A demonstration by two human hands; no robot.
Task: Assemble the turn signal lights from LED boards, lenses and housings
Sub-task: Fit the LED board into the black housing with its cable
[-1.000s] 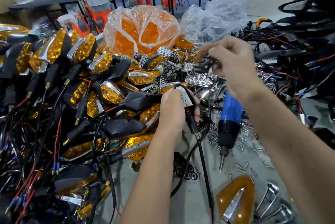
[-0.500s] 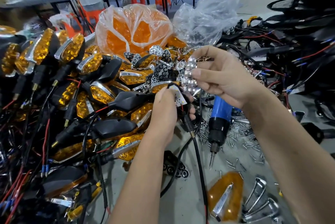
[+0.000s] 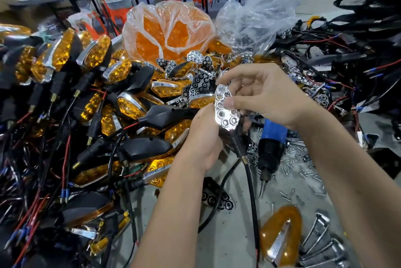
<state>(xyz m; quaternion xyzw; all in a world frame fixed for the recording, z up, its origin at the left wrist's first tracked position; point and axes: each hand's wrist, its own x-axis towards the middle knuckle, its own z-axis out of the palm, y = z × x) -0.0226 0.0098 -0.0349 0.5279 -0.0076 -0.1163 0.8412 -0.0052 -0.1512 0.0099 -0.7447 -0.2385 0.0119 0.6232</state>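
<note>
My right hand (image 3: 267,96) pinches a chrome reflector insert (image 3: 226,111) with honeycomb cells and holds it against the part in my left hand. My left hand (image 3: 204,137) grips a black housing, mostly hidden behind the fingers; its stem and black cable (image 3: 249,172) hang down from it. The LED board is covered by the reflector. An amber lens with a chrome strip (image 3: 282,235) lies on the table at the lower right.
Finished amber signals with black housings (image 3: 130,105) are piled on the left. A bag of amber lenses (image 3: 167,29) and a clear bag (image 3: 256,20) stand behind. A blue electric screwdriver (image 3: 271,144) lies among loose screws (image 3: 303,170). Chrome trims (image 3: 323,244) lie lower right; wired black housings (image 3: 347,68) on the right.
My right hand has brought the chrome reflector down from the pile onto the housing in my left hand, covering the white LED board that showed before.
</note>
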